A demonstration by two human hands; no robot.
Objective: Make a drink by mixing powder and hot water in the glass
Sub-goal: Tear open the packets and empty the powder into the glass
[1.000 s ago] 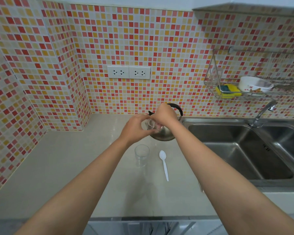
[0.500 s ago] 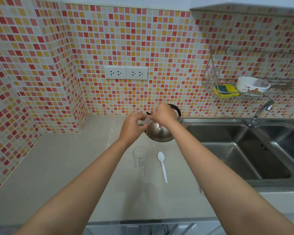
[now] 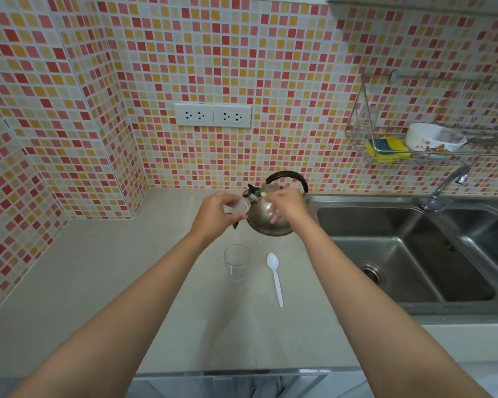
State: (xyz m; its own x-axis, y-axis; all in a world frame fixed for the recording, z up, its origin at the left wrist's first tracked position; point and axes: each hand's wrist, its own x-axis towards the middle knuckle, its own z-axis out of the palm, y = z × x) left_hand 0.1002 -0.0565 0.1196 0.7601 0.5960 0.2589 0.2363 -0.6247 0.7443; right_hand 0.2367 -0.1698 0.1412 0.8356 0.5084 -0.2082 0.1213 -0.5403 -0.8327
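Note:
My left hand holds a small clear powder container above the counter, in front of the steel kettle. My right hand is a little to its right, over the kettle, pinching a small pale piece between thumb and forefinger; its other fingers are blurred. An empty clear glass stands upright on the counter below my hands. A white plastic spoon lies just right of the glass, bowl end away from me.
A steel double sink with a tap fills the right side. A wire rack on the tiled wall holds a sponge and a bowl. Two wall sockets sit above the beige counter.
My hands were joined on the small container; now they have parted, the right hand drawing away to the right with a small pale piece. The view has shifted slightly.

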